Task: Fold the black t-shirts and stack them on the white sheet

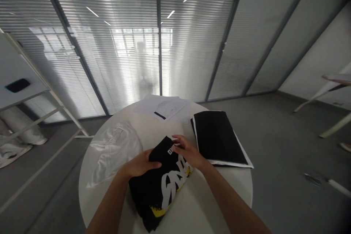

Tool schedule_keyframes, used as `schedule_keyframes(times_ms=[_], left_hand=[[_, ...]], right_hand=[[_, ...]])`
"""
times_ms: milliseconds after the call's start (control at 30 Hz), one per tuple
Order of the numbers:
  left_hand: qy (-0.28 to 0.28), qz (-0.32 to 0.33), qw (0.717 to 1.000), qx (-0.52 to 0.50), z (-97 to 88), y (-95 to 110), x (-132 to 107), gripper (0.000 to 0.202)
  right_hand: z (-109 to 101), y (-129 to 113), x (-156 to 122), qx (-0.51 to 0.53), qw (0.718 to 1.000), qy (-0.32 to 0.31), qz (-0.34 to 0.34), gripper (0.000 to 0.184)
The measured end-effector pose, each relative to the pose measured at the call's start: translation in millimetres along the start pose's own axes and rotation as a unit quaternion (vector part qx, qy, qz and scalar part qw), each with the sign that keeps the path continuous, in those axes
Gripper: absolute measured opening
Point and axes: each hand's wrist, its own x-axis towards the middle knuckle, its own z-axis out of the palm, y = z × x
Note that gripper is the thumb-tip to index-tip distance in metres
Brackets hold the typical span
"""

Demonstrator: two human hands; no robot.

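A folded black T-shirt (148, 186) with large white lettering and yellow print lies slanted in front of me at the table's near side. My left hand (141, 164) grips its left edge, thumb on top and the other fingers hidden beneath the cloth. At the shirt's upper right corner, my right hand (188, 150) touches the fabric, its fingers bent a little and spread apart. Left of the shirt lies a crumpled, shiny white cloth (116, 150). On the right a flat black sheet or folder (219, 137) with white edges rests close to my right hand.
The round white table (90, 197) carries several papers (167, 108) at its far edge. A whiteboard on a pale frame (59, 102) stands at left. Glass panels with blinds (183, 55) rise behind the table. Pale furniture legs (336, 126) show at right on the grey floor.
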Motion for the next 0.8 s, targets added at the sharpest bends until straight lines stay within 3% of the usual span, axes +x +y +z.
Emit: schedule_keyframes(times_ms=[100, 267, 367, 467, 567, 667, 800], left_hand=[[0.033, 0.006, 0.998, -0.049, -2.0, -3, -9, 0.066], [0.16, 0.017, 0.975, -0.151, -1.6, -2, -11, 0.068], [0.202, 0.031, 0.953, -0.222, 2.6, -2, -8, 0.07], [0.205, 0.036, 0.937, -0.282, 10.1, -1, -6, 0.068], [0.174, 0.03, 0.931, -0.319, 18.8, 1, -5, 0.065], [0.162, 0.023, 0.928, -0.335, 26.9, 5, -4, 0.065], [0.195, 0.018, 0.929, -0.315, 37.5, 10, 4, 0.065]], right_hand=[[-8, -4, -7, 0.034, 0.995, -0.033, 0.089, 0.065], [-7, -17, -15, 0.175, 0.97, -0.006, 0.17, 0.051], [5, -20, -20, 0.241, 0.947, -0.03, 0.211, 0.045], [21, -22, -25, 0.298, 0.925, -0.064, 0.226, 0.046], [31, -23, -28, 0.349, 0.902, -0.084, 0.241, 0.051], [29, -23, -30, 0.35, 0.904, -0.047, 0.242, 0.054], [17, -25, -30, 0.31, 0.937, 0.073, 0.145, 0.048]])
